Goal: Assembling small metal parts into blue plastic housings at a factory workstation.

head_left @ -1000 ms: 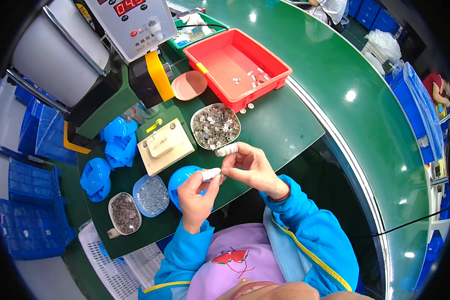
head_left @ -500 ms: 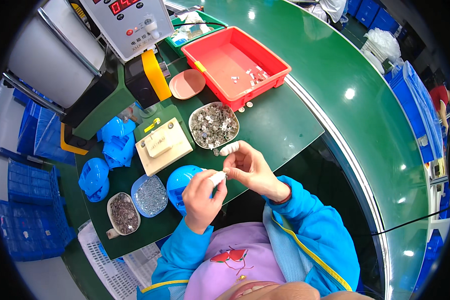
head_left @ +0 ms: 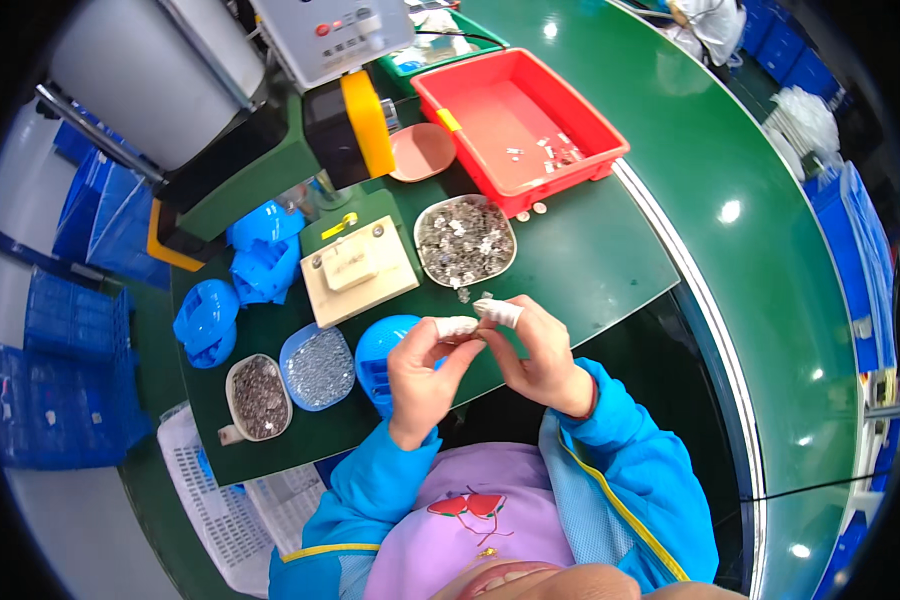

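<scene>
- At the green workbench (head_left: 590,260), beside the green conveyor belt (head_left: 770,200): seated, blue sleeves, both hands raised over the near edge.
- Behind the bench, grey-and-green press machine (head_left: 300,120), yellow guard on its front; not being touched.
- Red tray (head_left: 490,90) at far right of bench: only a few small pieces on its floor, so output looks low; judged early in the batch.
- Beige jig block (head_left: 358,270) mid-bench, nothing seen loaded on it.
- Metal bowl (head_left: 465,238) of small silvery parts just beyond the hands, near full; a few strays on the bench beside it. Most stock judged unprocessed.
- Blue dish (head_left: 316,366) of fine parts and small metal cup (head_left: 258,396) of darker parts at left, both well filled.
- Left hand (head_left: 420,370): fingers narrowed to a pinch, white cot on fingertip, meeting the right.
- Right hand (head_left: 540,350): fingers likewise pinched, white cot on fingertip.
- Small part (head_left: 476,324) between the two pinches, just near of the bowl; too small to tell its shape or whether joined.
</scene>
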Available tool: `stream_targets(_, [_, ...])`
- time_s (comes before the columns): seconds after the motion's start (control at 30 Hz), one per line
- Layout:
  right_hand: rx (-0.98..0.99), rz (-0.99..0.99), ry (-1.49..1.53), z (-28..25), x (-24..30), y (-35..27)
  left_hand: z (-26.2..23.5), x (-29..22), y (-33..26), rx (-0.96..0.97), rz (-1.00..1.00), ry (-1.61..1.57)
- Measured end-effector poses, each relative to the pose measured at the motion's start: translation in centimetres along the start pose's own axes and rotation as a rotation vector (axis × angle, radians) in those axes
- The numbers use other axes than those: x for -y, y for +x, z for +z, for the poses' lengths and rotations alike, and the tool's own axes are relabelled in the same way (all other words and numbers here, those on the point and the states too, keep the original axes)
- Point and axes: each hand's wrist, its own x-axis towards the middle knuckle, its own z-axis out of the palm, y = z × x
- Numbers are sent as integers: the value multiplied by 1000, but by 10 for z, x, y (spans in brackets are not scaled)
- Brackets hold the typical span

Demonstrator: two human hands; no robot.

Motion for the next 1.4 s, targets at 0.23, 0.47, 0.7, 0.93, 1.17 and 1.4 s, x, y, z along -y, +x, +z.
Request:
stream_targets(0.23, [-4,383,471,4,1,-13,-9,-13,-5,101,-11,130])
stream_targets(0.47, [-128,266,186,10,-7,-4,-4,-23,12,41,354,584])
stream_targets(0.7, [-159,350,324,12,-9,-1,0,-6,10,-72,348,505])
stream_targets(0.93, [-57,734,684,4,-20,-3,-7,6,10,-3,728,850])
stream_targets(1.17, [19,927,923,3,-29,-9,-10,9,10,73,689,843])
stream_targets(1.4, [-31,889,871,6,-26,-8,-10,14,9,29,144,236])
